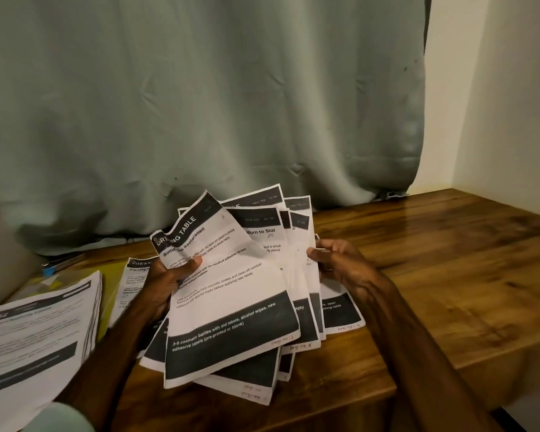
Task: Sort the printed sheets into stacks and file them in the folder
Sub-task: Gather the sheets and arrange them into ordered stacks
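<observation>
Sorting looks partway done: a fan of printed sheets is held up over the bench, and left of the fan a thick stack lies flat, with a loose sheet between the two. Nothing appears filed yet. A yellow edge under the stack may be the folder, but that is unsure. The left hand grasps the fan's left side, thumb clamped on the front sheet. The right hand pinches the fan's right edge with its fingers. The front sheet reads "…ING TABLE", "Replacement" and "3-5 cosmetic bottles with old labels, alcohol wipes, new adhesive labels (pre-printed or blank)"; one behind reads "Return to Slot". Handwritten page marks at the lower corners are too small to read.
</observation>
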Demonstrator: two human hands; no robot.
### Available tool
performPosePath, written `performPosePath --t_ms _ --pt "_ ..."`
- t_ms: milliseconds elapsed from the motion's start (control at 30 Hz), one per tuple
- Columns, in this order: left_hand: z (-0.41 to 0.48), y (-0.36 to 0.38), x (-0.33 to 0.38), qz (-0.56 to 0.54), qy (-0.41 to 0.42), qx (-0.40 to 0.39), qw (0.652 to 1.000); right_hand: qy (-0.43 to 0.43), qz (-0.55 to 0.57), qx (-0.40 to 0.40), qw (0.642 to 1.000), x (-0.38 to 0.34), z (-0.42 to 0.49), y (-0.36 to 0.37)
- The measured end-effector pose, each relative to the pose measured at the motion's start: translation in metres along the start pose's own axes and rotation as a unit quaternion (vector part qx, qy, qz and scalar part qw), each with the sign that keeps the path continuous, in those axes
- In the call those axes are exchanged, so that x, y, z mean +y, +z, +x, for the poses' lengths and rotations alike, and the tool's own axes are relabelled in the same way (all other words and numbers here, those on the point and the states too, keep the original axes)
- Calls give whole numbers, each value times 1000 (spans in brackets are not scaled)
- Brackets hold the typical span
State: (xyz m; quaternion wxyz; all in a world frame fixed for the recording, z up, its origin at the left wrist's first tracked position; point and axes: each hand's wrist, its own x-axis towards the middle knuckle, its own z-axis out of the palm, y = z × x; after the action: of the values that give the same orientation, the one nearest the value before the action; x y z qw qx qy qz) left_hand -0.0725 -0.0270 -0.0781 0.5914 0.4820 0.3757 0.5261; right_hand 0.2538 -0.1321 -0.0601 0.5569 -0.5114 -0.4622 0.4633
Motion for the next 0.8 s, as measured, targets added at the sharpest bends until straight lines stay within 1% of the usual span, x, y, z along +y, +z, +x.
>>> performPosePath --t_ms 100,167,233,400,467,800 --pt "1 -1 0 -16 2 0 1000 -11 23 -4 1000 -1 -1 -2" --pt "0 0 1 -19 -1 -8 1000 -5 22 18 1000 -1 0 -2" --pt "-1 1 2 -19 -8 -9 1000 -2 24 56 998 -1 1 -3" --pt "-4 1 4 -25 -14 -8 1000 -5 84 164 983 1 1 -12" --pt "-4 2 5 -22 -17 -7 1000 -9 98 192 977 1 1 -13" --pt "-5 2 6 -14 -13 -24 1000 -11 97 208 973 6 8 -15"
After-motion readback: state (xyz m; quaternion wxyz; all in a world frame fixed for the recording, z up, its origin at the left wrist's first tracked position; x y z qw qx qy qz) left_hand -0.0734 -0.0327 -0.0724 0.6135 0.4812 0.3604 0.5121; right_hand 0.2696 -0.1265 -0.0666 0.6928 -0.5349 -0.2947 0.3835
